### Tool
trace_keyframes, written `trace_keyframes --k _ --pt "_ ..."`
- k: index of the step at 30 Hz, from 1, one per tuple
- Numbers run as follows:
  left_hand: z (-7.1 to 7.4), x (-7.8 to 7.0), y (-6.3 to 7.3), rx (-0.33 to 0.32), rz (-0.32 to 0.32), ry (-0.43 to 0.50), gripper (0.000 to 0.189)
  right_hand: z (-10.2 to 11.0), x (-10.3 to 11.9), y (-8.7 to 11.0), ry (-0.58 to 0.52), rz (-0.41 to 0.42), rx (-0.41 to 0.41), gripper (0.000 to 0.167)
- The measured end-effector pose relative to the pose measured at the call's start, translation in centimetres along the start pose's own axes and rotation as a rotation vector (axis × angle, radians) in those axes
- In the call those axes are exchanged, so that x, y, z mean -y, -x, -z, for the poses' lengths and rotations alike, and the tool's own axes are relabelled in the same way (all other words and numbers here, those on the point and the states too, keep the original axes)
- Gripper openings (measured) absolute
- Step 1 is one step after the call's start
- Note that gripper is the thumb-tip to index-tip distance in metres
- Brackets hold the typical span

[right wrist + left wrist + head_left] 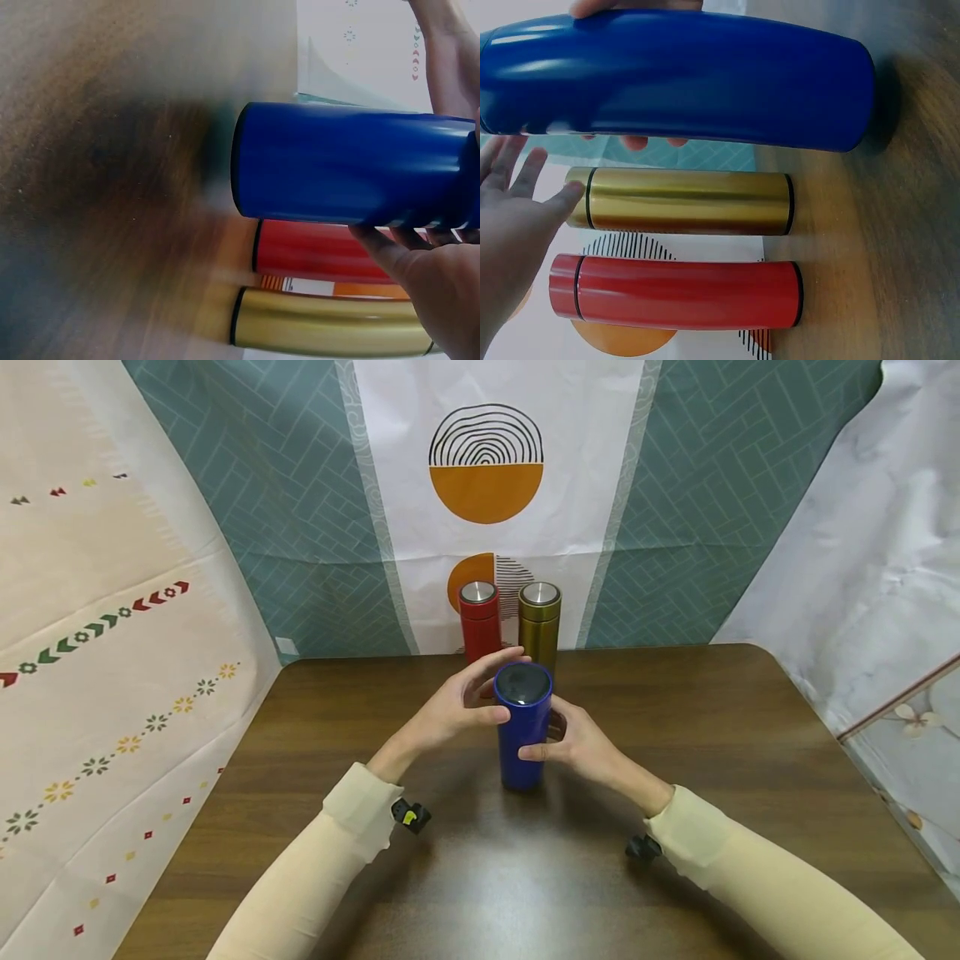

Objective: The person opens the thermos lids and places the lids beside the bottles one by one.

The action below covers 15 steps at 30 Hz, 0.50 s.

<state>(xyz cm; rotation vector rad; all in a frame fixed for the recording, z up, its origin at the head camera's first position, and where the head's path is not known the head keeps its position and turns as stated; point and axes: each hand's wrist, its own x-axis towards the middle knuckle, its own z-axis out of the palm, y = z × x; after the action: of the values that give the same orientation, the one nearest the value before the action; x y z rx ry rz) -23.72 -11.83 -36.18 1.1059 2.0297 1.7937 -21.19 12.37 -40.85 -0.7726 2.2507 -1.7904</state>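
A blue vacuum flask (523, 735) with a dark, shiny top stands upright in front of me. My right hand (588, 745) grips its side, thumb across the front and fingers behind. My left hand (459, 700) is at the flask's upper left, its fingers spread and bent loosely about the top. In the head view the left thumb tip overlaps the rim; whether it touches I cannot tell. The right wrist view shows the blue body (345, 165) and its dark base ring. Whether that base rests on the table is unclear.
Behind the blue flask stand a red flask (481, 631) and a gold flask (538, 631), side by side with silver-topped lids. They are near the back edge of the brown wooden table (360, 693). Patterned cloths (300, 510) hang behind and at both sides.
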Motion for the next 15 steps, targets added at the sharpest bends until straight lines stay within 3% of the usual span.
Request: trace_keyframes --k 7,15 --pt "0.16 -0.22 -0.32 0.059 0.018 0.01 0.09 -0.02 -0.31 0.17 -0.003 0.004 0.031 0.081" --pt "0.34 -0.23 -0.58 0.076 0.033 0.006 0.081 0.07 -0.37 0.19 -0.003 0.018 0.035 0.08"
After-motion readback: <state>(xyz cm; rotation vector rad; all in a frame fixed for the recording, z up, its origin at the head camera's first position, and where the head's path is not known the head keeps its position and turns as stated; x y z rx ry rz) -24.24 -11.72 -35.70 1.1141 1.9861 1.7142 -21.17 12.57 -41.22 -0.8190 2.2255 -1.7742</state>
